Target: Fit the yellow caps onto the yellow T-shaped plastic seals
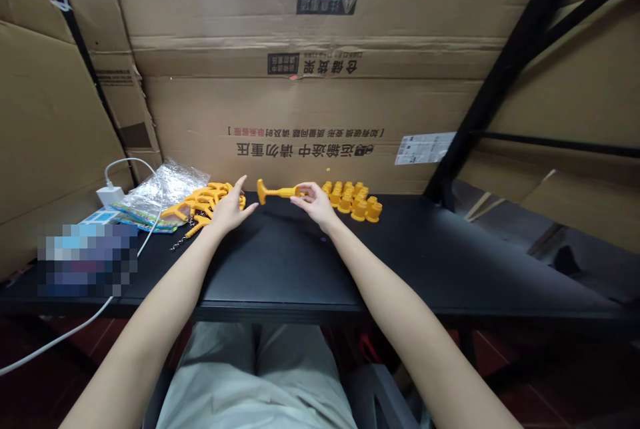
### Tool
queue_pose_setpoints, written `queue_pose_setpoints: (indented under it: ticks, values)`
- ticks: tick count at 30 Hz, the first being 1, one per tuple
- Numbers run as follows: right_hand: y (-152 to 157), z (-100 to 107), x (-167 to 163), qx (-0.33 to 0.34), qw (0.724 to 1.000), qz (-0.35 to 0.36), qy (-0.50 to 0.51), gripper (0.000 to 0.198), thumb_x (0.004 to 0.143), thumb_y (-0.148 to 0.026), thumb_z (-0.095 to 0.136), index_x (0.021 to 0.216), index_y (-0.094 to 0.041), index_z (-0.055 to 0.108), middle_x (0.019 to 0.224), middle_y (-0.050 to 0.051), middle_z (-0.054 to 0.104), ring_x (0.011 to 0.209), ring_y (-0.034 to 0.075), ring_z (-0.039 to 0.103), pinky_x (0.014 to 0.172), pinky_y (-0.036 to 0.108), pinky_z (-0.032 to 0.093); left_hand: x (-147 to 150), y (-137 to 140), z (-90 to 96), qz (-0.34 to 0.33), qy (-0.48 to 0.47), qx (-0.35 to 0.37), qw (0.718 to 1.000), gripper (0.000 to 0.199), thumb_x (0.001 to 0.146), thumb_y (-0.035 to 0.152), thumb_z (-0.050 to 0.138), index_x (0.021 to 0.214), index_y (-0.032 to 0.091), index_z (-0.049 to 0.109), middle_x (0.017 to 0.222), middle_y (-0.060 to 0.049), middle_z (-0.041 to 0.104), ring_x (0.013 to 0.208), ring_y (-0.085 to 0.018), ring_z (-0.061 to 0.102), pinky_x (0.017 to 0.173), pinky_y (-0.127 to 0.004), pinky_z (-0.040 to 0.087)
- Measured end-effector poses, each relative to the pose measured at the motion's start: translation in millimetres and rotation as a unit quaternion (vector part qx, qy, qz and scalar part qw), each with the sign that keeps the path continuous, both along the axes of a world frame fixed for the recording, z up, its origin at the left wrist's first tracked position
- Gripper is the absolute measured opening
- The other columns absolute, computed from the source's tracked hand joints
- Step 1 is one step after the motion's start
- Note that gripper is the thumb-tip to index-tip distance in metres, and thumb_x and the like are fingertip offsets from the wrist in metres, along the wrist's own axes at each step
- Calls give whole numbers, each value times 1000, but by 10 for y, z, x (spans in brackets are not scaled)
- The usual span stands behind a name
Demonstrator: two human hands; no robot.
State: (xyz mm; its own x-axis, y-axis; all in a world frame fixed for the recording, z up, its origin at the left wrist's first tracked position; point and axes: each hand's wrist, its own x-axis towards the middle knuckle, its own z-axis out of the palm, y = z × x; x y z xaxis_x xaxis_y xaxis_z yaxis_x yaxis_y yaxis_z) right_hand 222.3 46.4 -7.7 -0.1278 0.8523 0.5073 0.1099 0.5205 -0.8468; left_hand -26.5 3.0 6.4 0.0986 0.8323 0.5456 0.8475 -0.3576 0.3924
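Note:
My right hand pinches the wide cup end of a yellow corkscrew. It is held level above the black table, its T-shaped handle pointing left and its metal spiral out of sight. Just left of that handle is my left hand, thumb and finger spread apart with nothing between them. Beside and behind the left hand lies a heap of yellow T-handled corkscrews, some with bare metal spirals showing. Several yellow plastic cups stand in rows to the right of my right hand.
Clear plastic wrap, a white charger with a cable, and a blurred-out packet are on the left of the table. Cardboard walls the back and sides. A black metal post rises at right.

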Motion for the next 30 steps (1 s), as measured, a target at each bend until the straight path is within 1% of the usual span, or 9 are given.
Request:
queue_pose_setpoints:
  ticks: [3,6,10,13,17,19,25,27,30]
  values:
    - [58,10,126,95,986,-127,-49,38,76,-38,66,106,-21,52,113,8,61,93,19,62,88,37,51,-3,18,-11,35,-2,3,999,64,84,35,55,144,23,34,113,-8,65,96,-21,63,86,-34,48]
    - [83,-11,245,162,955,-198,-150,31,81,-26,57,111,-20,54,116,11,61,105,25,59,94,42,46,-5,46,-40,47,19,-5,999,51,85,31,53,134,20,46,114,-10,65,103,-24,62,89,-36,48]
    - [92,-86,271,193,918,-186,-292,35,82,-13,48,116,-18,56,118,14,62,111,27,58,95,42,43,-4,74,-73,36,39,-12,999,41,85,30,51,124,19,55,108,-10,67,101,-24,63,89,-35,48]
    - [76,-127,193,201,879,-163,-401,39,84,-7,41,118,-18,57,119,13,63,109,25,58,92,40,43,-8,89,-82,33,46,-15,998,38,85,30,51,120,19,58,103,-8,68,99,-23,64,88,-34,49]
    - [30,-150,66,180,810,-176,-530,41,86,-2,37,116,-18,60,121,15,63,112,26,56,95,44,37,-7,97,-79,30,49,-17,998,35,85,30,51,117,19,60,102,-8,69,97,-22,64,88,-33,49]
    - [15,-162,32,162,791,-182,-561,40,86,-2,37,114,-19,61,123,14,63,114,27,55,97,47,34,-2,95,-77,26,51,-17,998,34,85,30,50,115,18,61,102,-8,69,97,-22,64,88,-34,49]
    - [4,-139,101,137,805,-203,-540,37,86,-15,53,122,-20,57,136,14,53,124,29,47,96,49,35,9,86,-78,24,48,-16,998,32,85,30,51,113,19,62,102,-8,69,96,-22,64,88,-33,49]
    - [0,-90,148,119,811,-244,-519,32,85,-18,55,117,-18,59,127,16,59,117,30,51,91,45,39,10,85,-77,20,47,-15,999,32,84,29,51,112,19,62,102,-8,69,96,-22,64,88,-34,49]
    - [0,-21,201,25,829,-274,-486,18,88,-24,53,100,-17,64,105,14,67,100,26,60,82,36,44,15,85,-72,17,50,-19,998,32,84,29,51,112,19,62,102,-8,69,95,-21,64,88,-34,50]
